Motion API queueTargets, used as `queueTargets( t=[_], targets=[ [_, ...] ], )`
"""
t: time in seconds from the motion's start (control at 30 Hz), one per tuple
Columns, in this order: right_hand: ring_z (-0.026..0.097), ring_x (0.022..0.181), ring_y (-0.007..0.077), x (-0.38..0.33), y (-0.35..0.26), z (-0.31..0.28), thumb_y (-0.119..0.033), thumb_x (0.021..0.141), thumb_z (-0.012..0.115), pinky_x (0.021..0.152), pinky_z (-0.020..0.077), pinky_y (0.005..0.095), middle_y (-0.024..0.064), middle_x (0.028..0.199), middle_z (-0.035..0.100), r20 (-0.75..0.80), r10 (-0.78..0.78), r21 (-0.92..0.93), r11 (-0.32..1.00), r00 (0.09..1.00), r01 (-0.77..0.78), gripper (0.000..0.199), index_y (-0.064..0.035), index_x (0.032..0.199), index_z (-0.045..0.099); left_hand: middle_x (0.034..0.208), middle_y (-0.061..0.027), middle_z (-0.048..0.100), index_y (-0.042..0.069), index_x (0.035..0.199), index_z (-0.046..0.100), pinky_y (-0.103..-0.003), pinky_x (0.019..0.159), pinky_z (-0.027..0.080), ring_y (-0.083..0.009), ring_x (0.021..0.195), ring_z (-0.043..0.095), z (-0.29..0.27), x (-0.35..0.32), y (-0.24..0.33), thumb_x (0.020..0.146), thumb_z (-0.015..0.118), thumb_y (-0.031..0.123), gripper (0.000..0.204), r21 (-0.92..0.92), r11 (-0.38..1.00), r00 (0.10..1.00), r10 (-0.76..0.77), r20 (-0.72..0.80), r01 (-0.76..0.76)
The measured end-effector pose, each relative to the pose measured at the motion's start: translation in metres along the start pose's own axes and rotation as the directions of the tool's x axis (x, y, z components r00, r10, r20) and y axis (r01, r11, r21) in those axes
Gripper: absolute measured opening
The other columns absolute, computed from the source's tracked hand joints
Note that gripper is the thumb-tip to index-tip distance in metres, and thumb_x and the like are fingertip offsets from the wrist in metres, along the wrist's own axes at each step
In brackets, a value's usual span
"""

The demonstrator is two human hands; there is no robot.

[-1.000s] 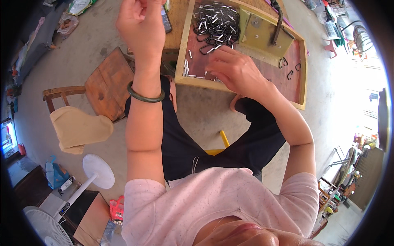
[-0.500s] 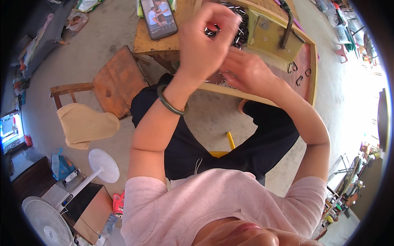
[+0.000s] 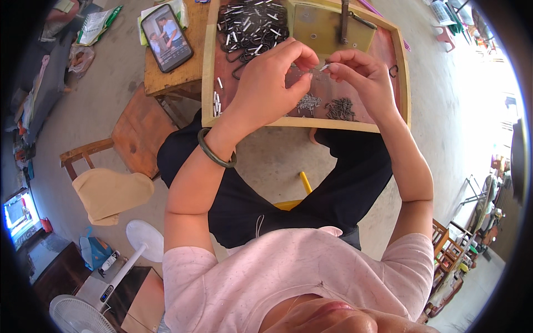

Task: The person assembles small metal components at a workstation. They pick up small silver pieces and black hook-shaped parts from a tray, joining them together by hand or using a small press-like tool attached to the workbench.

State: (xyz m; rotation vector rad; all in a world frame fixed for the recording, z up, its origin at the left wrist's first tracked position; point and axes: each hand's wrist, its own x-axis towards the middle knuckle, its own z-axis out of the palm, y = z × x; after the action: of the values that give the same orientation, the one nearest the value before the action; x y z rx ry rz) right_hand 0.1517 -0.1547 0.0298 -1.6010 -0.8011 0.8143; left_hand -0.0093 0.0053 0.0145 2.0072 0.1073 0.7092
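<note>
Above a wood-rimmed tray [image 3: 405, 83] my two hands are close together, fingertips a short gap apart. A small silver-white piece [image 3: 325, 67] is pinched between the thumb and fingers of my right hand [image 3: 366, 77]. My left hand [image 3: 266, 86] has curled fingers with the thumb bent toward them; what they hold, if anything, I cannot make out. Just below lie a heap of small silver pieces [image 3: 308, 103] and a heap of dark screw-like pieces [image 3: 340, 109]. Black cord loops with silver-white ends [image 3: 252, 28] are piled beyond my left hand.
A yellowish plate [image 3: 333, 30] with an upright metal lever [image 3: 344, 22] stands at the tray's far side. Small white tubes [image 3: 217, 102] lie in its left corner. Left of it, a phone [image 3: 166, 39] rests on a wooden table [image 3: 161, 80]. A stool [image 3: 141, 122] stands nearby.
My hands, raised and overlapping before, have come apart and now face each other over the tray. The view has shifted, baring the small heaps. The silver-white piece now shows in my right fingers.
</note>
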Motion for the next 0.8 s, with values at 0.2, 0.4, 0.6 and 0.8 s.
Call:
queueTargets(
  t=[0.2, 0.4, 0.6, 0.8],
  targets=[
    [0.069, 0.092, 0.0090, -0.005, 0.006, 0.001, -0.011, 0.095, 0.073, 0.080, 0.0557, 0.0274, 0.0038, 0.101, 0.076, -0.020, -0.122, -0.129, 0.985, 0.992, 0.118, 0.018, -0.0010, 0.111, 0.073, 0.091, -0.0026, 0.069, 0.003, 0.101, 0.066, -0.028, 0.072, 0.054, -0.0119, 0.080, 0.067, 0.015, 0.006, 0.004, 0.088, 0.073, 0.002, 0.015, -0.024, 0.993, 0.992, -0.117, 0.041, 0.118],
    [0.069, 0.084, 0.0211, -0.017, 0.004, -0.019, -0.008, 0.089, 0.071, 0.075, 0.0564, 0.0322, 0.0073, 0.091, 0.072, 0.085, -0.297, -0.696, 0.666, 0.951, 0.270, 0.013, -0.0059, 0.102, 0.074, 0.088, -0.0032, 0.069, 0.006, 0.101, 0.070, -0.029, 0.063, 0.054, -0.0149, 0.076, 0.069, 0.023, 0.012, -0.004, 0.088, 0.071, 0.004, 0.013, -0.099, 0.991, 0.989, -0.101, -0.112, 0.090],
    [0.062, 0.087, 0.0244, -0.032, 0.016, -0.013, -0.005, 0.073, 0.069, 0.076, 0.0530, 0.0369, 0.0054, 0.085, 0.060, 0.418, -0.295, -0.878, 0.113, 0.859, 0.466, 0.006, -0.0066, 0.077, 0.065, 0.089, -0.0024, 0.070, 0.004, 0.100, 0.072, -0.024, 0.063, 0.050, -0.0109, 0.081, 0.069, 0.022, 0.013, -0.007, 0.088, 0.069, 0.003, 0.012, -0.165, 0.976, 0.983, -0.160, -0.094, 0.143],
    [0.062, 0.088, 0.0237, -0.031, 0.016, -0.004, -0.006, 0.073, 0.069, 0.079, 0.0525, 0.0361, 0.0050, 0.084, 0.060, 0.479, -0.273, -0.866, 0.008, 0.834, 0.500, 0.005, -0.0072, 0.077, 0.065, 0.096, 0.0011, 0.073, 0.005, 0.107, 0.072, -0.022, 0.074, 0.052, -0.0050, 0.089, 0.067, 0.017, 0.011, -0.007, 0.093, 0.071, 0.005, 0.014, -0.128, 0.970, 0.976, -0.213, -0.032, 0.208]
  ],
)
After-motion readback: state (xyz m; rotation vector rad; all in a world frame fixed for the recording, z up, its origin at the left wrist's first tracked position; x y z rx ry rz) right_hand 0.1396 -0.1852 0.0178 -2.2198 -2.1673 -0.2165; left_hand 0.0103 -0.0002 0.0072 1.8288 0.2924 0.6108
